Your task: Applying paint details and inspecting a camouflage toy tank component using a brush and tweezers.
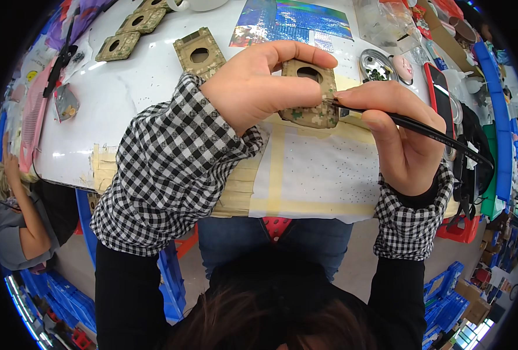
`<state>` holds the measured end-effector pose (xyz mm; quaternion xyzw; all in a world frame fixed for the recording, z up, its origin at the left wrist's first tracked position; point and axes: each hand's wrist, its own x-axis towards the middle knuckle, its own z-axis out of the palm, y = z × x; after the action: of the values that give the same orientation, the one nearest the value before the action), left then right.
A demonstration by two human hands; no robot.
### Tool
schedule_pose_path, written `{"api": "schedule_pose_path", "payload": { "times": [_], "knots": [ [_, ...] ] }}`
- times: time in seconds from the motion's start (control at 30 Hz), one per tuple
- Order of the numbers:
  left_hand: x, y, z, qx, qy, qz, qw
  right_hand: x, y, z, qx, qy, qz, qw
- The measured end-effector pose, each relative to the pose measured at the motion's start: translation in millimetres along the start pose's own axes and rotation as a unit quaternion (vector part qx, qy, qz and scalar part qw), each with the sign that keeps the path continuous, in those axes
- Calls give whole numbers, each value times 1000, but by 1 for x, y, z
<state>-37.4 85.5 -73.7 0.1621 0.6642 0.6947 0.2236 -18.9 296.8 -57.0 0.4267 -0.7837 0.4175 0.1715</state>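
Observation:
My left hand (256, 87) is closed on a pixel-camouflage piece (314, 118), tan and green, with a dark round opening near its far end. The thumb lies across the piece and the index finger reaches over its far edge. In my right hand (409, 131) I pinch a pair of black tweezers (425, 132). Their tips meet the right side of the camouflage piece, close to my left thumb; whether anything tiny sits between them cannot be made out. A similar camouflage piece (199, 54) lies just beyond my left wrist.
Several more camouflage pieces (118, 45) line the far left. White paper dotted with dark specks (323, 175) is taped at the table's front. Far right are a round metal dish (378, 65) of dark green bits and a red-edged phone (438, 90). Another person (28, 227) sits left.

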Motion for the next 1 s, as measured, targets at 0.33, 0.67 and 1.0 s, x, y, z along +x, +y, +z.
{"api": "schedule_pose_path", "payload": {
  "times": [0.33,0.67,1.0],
  "knots": [
    [1,0,-1,7,-4,-11,1000,-1,-1,0,32,-3,29,999],
    [0,1,0,-4,-3,-11,1000,-1,-7,-4,26,-33,60,997],
    [1,0,0,-6,-5,-18,1000,-2,-6,-4,33,-31,57,997]
  ]
}}
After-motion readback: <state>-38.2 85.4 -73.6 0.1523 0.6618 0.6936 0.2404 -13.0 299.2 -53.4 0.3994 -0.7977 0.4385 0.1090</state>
